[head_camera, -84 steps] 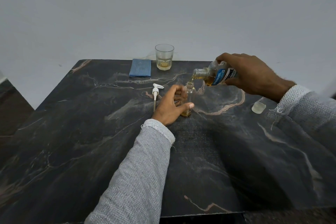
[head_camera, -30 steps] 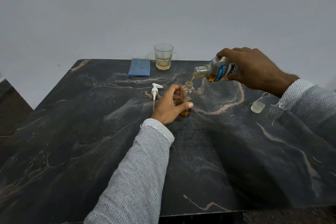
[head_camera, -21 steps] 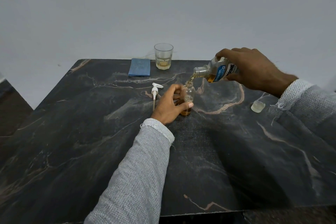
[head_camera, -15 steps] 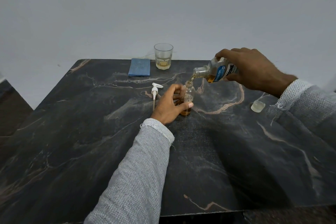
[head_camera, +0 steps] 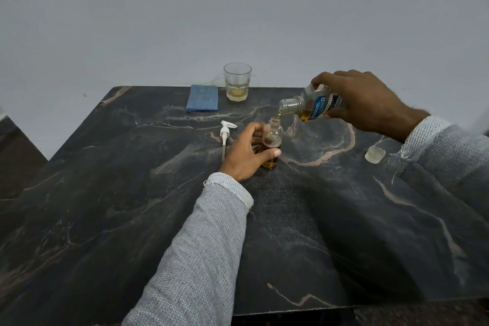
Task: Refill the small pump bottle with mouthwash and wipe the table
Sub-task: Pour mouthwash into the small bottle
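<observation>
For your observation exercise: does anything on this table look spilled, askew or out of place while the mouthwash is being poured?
No spill shows. The pump lies on its side left of the small bottle, and the cap sits loose to the right; both fit a refill. The cloth lies folded at the far edge.

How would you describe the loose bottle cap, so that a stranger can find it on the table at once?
Start at the dark marble table and go to its right side, beside the right sleeve. The cap lies there alone: a small, pale, translucent round piece, far from the white pump head on the other side.
</observation>
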Demonstrator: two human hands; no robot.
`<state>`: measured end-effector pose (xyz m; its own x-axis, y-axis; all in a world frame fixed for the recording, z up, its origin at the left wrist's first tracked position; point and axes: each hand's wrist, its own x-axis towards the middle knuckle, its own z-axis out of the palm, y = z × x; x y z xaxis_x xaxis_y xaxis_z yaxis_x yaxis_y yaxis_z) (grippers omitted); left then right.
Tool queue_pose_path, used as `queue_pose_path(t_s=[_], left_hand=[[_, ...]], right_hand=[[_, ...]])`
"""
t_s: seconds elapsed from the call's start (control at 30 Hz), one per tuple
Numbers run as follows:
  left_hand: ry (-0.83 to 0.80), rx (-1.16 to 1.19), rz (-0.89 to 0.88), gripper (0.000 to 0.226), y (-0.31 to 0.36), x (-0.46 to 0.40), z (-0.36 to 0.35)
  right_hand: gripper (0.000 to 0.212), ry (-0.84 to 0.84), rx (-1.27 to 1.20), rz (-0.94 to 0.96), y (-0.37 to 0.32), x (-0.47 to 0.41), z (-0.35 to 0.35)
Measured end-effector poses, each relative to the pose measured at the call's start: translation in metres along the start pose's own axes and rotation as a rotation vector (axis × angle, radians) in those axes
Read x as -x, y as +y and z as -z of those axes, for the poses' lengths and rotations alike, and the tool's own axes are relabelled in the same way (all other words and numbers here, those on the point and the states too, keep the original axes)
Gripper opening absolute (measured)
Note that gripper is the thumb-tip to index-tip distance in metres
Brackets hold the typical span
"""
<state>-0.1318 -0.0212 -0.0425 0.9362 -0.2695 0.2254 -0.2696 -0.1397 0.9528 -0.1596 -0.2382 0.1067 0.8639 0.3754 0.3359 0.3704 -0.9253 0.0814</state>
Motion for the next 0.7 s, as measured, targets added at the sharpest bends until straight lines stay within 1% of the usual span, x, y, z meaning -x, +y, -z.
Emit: queue_pose_path(t_s=[0.47, 0.57, 0.63, 0.7], left_hand=[[0.003, -0.003, -0.002, 0.047, 0.000, 0.000, 0.000], [0.001, 0.001, -0.001, 0.047, 0.000, 0.000, 0.000], [-0.004, 0.008, 0.005, 0.047, 0.000, 0.000, 0.000], [-0.005, 0.010, 0.012, 0.048, 0.000, 0.000, 0.000]], right_hand=[[0.060, -0.001, -0.003, 0.014, 0.001, 0.000, -0.007], [0.063, -0.022, -0.112, -0.041, 0.001, 0.004, -0.016], [0.063, -0.042, -0.287, -0.114, 0.002, 0.009, -0.024], [0.059, -0.049, -0.478, -0.207, 0.003, 0.015, -0.032]])
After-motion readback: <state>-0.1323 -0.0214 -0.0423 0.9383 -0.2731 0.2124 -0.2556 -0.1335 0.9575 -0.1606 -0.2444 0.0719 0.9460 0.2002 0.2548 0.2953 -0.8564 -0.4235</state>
